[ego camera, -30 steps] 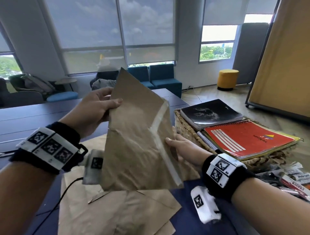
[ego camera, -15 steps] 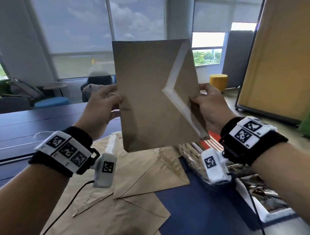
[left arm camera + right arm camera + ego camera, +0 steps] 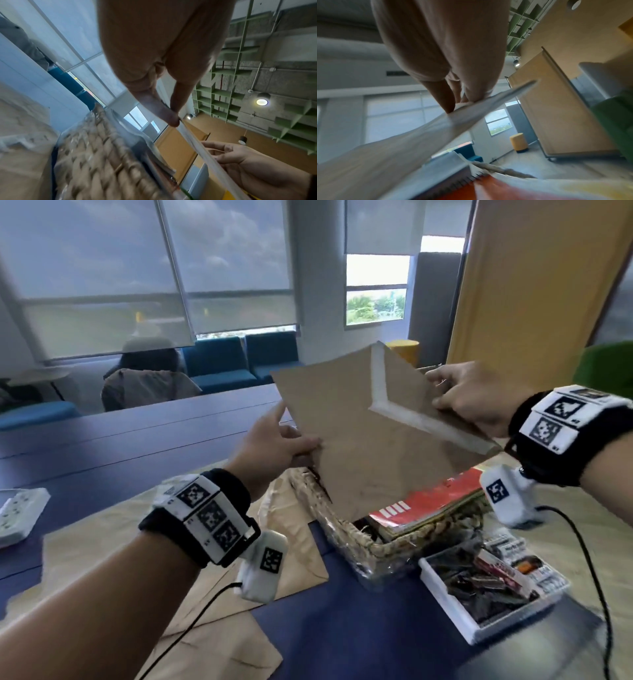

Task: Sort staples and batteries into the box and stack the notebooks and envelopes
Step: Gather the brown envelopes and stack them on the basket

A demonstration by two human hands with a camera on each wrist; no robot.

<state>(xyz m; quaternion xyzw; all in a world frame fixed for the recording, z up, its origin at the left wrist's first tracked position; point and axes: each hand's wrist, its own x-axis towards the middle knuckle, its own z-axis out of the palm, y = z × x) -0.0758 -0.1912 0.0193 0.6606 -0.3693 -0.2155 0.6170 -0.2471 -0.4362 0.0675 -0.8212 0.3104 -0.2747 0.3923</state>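
Note:
I hold a brown paper envelope (image 3: 370, 433) with a white-edged flap, tilted in the air over the wicker basket (image 3: 346, 539). My left hand (image 3: 274, 443) pinches its left edge; my right hand (image 3: 469, 402) grips its right flap side. In the left wrist view the envelope (image 3: 197, 144) shows edge-on between thumb and finger. In the right wrist view the envelope (image 3: 419, 135) runs under my fingers. A red notebook (image 3: 428, 505) lies on top of the stack in the basket. A white box (image 3: 486, 587) of staples and batteries sits at the right.
More brown envelopes (image 3: 219, 594) lie spread on the dark blue table (image 3: 120, 436) under my left arm. A white power strip (image 3: 17, 511) rests at the far left. Blue sofas, a yellow stool (image 3: 404, 350) and a tan partition stand beyond the table.
Both hands have swung the envelope to the right and lowered it from chest height to just above the basket of notebooks, tilting it flatter. The grip of both hands is unchanged.

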